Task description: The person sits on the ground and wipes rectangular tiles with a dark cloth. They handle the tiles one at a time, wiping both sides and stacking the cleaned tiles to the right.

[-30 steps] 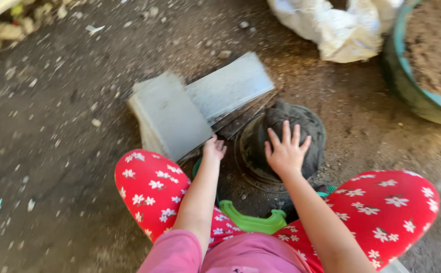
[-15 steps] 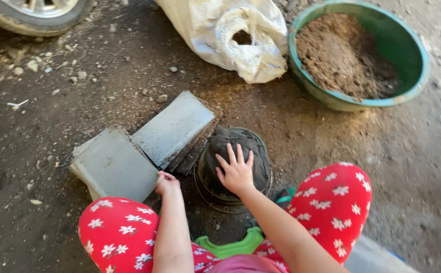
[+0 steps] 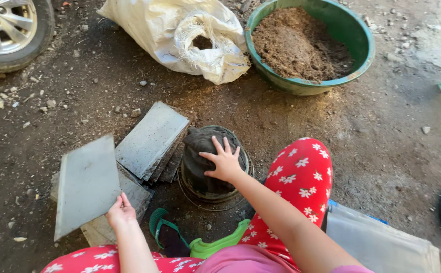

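Left hand (image 3: 120, 212) grips the near corner of a flat grey slab (image 3: 87, 185), fingers curled round its edge, slab lifted and tilted off the ground. Right hand (image 3: 224, 162) lies flat with fingers spread on top of a dark cloth-covered mound (image 3: 205, 167) sitting in a round pot (image 3: 240, 189), palm pressing down. Between the two hands, a stack of more grey slabs (image 3: 152, 139) leans on the ground, just left of the pot. Below the left hand, a green sandal (image 3: 167, 235) on the dirt. Red trousers with white flowers (image 3: 296, 177) under the right arm, knees either side. Beyond the right hand, a green basin (image 3: 364, 43) full of brown soil (image 3: 301, 43), well apart. Left of it, a white sack (image 3: 170, 30), open at the mouth. Far beyond the left hand, a car wheel (image 3: 8, 28). Right of the right arm, a clear plastic sheet (image 3: 382, 242) on the ground.
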Demonstrator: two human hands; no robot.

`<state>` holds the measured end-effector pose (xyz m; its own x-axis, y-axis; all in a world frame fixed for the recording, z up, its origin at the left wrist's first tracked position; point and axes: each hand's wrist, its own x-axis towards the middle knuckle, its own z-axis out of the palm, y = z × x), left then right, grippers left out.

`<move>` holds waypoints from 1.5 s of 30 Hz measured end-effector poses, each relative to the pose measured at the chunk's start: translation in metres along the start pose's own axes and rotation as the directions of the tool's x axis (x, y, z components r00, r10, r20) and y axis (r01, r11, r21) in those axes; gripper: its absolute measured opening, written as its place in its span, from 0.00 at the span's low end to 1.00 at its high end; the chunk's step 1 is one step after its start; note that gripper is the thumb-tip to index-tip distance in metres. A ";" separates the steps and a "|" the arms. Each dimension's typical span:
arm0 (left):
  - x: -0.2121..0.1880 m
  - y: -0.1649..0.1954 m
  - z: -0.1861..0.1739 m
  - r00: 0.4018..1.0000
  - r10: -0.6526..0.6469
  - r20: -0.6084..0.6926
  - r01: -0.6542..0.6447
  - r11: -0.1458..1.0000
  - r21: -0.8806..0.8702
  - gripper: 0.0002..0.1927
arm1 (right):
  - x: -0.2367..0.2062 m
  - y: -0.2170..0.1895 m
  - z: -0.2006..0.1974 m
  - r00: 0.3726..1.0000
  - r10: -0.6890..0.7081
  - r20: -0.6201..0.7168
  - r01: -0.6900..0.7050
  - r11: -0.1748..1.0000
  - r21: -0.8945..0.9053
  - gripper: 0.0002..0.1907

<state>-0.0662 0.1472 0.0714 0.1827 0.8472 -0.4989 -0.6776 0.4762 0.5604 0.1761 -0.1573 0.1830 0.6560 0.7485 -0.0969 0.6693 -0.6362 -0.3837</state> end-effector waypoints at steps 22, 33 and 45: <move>-0.107 -0.136 -0.032 0.765 -0.620 0.175 0.415 0.681 0.603 0.23 | 0.029 -0.049 -0.092 0.851 -0.274 -0.448 0.416 0.872 0.257 0.24; -0.103 -0.131 -0.052 0.839 -0.537 0.083 0.338 0.635 0.694 0.15 | 0.016 -0.013 0.048 0.967 -0.091 -0.239 0.048 0.983 -0.179 0.27; -0.071 -0.112 -0.029 0.943 -0.315 0.104 0.100 0.570 0.816 0.21 | 0.094 0.156 -0.116 0.867 0.179 -0.466 -0.316 0.919 -0.235 0.24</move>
<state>-0.0238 0.0266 0.0254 0.4601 0.6737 -0.5783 0.2131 0.5485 0.8085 0.3826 -0.2082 0.2206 0.8507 0.4480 0.2748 0.4901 -0.8651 -0.1067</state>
